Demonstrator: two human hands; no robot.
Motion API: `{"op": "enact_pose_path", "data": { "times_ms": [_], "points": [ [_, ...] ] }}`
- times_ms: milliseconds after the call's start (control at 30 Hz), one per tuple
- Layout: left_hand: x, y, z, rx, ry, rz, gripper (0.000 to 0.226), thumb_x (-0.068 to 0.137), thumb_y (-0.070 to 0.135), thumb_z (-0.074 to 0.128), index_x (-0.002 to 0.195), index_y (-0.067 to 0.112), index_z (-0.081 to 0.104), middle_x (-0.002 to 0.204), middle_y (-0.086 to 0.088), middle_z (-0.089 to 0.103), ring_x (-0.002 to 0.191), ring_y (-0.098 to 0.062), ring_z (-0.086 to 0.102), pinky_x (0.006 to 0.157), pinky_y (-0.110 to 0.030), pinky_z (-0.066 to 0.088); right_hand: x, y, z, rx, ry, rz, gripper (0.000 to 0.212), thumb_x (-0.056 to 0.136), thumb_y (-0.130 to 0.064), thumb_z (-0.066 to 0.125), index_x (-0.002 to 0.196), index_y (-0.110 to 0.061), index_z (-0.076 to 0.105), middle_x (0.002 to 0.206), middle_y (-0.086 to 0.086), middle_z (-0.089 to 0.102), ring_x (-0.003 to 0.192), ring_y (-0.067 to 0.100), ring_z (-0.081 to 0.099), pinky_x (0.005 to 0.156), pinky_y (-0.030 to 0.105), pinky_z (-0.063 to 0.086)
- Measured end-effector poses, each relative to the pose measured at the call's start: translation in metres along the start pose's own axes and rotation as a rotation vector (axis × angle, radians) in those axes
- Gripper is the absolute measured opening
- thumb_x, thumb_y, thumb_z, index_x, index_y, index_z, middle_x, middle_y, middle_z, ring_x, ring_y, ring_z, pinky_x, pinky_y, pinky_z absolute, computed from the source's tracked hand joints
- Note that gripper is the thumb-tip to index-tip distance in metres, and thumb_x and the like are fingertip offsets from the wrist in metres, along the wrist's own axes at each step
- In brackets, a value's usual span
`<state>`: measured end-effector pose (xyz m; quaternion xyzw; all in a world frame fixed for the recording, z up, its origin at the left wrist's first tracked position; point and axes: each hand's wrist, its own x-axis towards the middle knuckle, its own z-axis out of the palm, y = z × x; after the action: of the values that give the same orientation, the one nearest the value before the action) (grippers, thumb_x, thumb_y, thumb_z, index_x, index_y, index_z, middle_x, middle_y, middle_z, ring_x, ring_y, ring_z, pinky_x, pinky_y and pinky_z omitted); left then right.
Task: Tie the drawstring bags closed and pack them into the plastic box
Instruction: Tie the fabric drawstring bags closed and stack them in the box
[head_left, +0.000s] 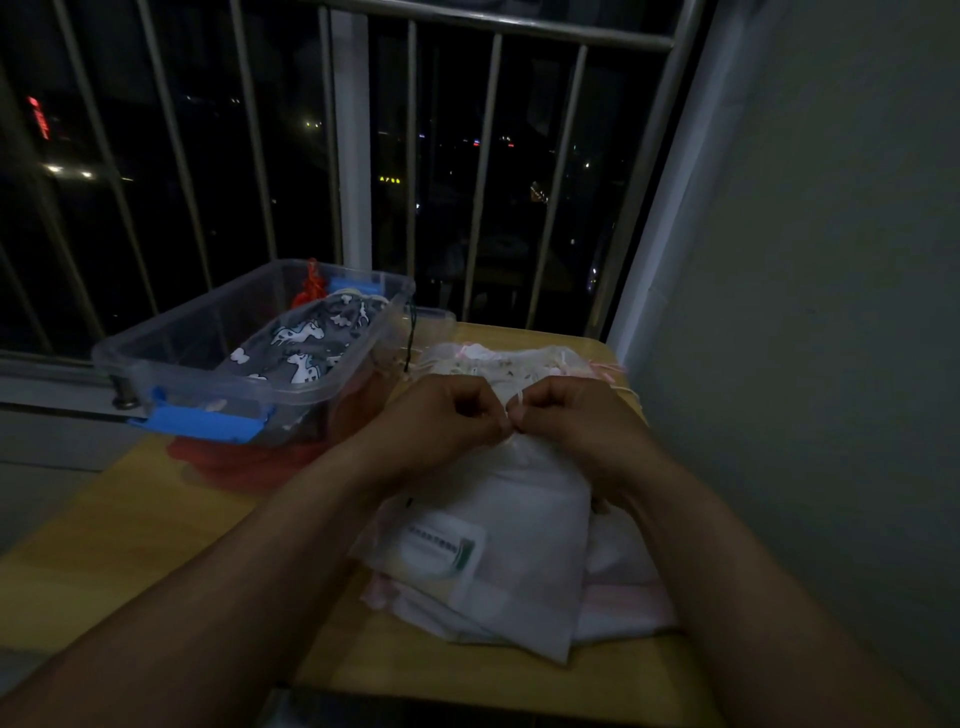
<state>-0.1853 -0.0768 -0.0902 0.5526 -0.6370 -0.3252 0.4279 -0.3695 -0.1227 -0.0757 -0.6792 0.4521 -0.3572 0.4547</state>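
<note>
Left hand: your left hand (447, 415) is curled tight, fingertips pinching the white cord (511, 410) at the bag's mouth.
Right hand: your right hand (566, 415) mirrors it, curled and pinching the same cord, knuckles almost touching the left.
White drawstring bag (519, 519): flat on the wooden table (156, 530) under your hands, label patch up, atop a pile of pale bags.
Plastic box (171, 332): clear with blue latches, off to your left; a grey unicorn-print bag (306, 343) lies inside.
Pink-trimmed bag (519, 364): just beyond your knuckles.
Red fabric (234, 462): on the table by the box's near side.
</note>
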Motion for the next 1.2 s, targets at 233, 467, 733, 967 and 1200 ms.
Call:
{"op": "enact_pose_path", "data": {
  "times_ms": [233, 467, 733, 967, 1200],
  "points": [
    [-0.003, -0.005, 0.000, 0.055, -0.046, 0.001, 0.009, 0.092, 0.033, 0.076, 0.097, 0.025, 0.077, 0.094, 0.007, 0.077, 0.087, -0.005, 0.070, 0.086, -0.038, 0.058, -0.005, 0.000, -0.003, 0.016, -0.077, -0.025, 0.005, 0.091, -0.013, 0.073, 0.092, -0.016, 0.078, 0.093, -0.004, 0.078, 0.084, 0.005, 0.071, 0.074, 0.016, 0.055],
    [-0.003, -0.004, 0.006, 0.099, 0.040, -0.044, 0.024, 0.090, 0.036, 0.075, 0.084, 0.012, 0.074, 0.077, 0.001, 0.071, 0.068, -0.004, 0.058, 0.069, -0.029, 0.046, -0.002, 0.001, 0.003, -0.233, -0.013, -0.229, 0.011, 0.093, -0.015, 0.071, 0.092, -0.023, 0.079, 0.093, -0.011, 0.078, 0.090, 0.000, 0.070, 0.086, 0.020, 0.052],
    [-0.003, -0.003, 0.009, -0.235, -0.039, -0.200, 0.019, 0.093, 0.029, 0.073, 0.078, 0.017, 0.075, 0.082, 0.001, 0.070, 0.080, -0.010, 0.062, 0.078, -0.032, 0.049, -0.002, 0.001, 0.001, -0.144, 0.012, -0.230, 0.010, 0.092, -0.012, 0.073, 0.096, -0.017, 0.080, 0.095, -0.008, 0.078, 0.090, -0.001, 0.070, 0.081, 0.007, 0.049],
    [-0.001, -0.001, 0.006, -0.440, -0.138, -0.270, 0.013, 0.095, 0.020, 0.072, 0.086, 0.010, 0.071, 0.091, -0.010, 0.069, 0.090, -0.018, 0.063, 0.088, -0.031, 0.050, 0.000, 0.005, 0.003, -0.074, -0.010, -0.172, 0.013, 0.091, -0.015, 0.075, 0.091, -0.027, 0.079, 0.095, -0.013, 0.078, 0.092, -0.001, 0.070, 0.084, 0.015, 0.050],
    [0.001, -0.003, 0.003, -0.133, -0.074, -0.121, 0.017, 0.098, 0.019, 0.066, 0.083, 0.013, 0.060, 0.066, 0.007, 0.054, 0.060, -0.004, 0.046, 0.061, -0.025, 0.037, -0.002, 0.005, 0.006, -0.086, -0.058, -0.161, 0.010, 0.095, -0.015, 0.069, 0.092, -0.021, 0.077, 0.095, -0.003, 0.077, 0.094, 0.012, 0.071, 0.087, 0.027, 0.054]
  ]
}}
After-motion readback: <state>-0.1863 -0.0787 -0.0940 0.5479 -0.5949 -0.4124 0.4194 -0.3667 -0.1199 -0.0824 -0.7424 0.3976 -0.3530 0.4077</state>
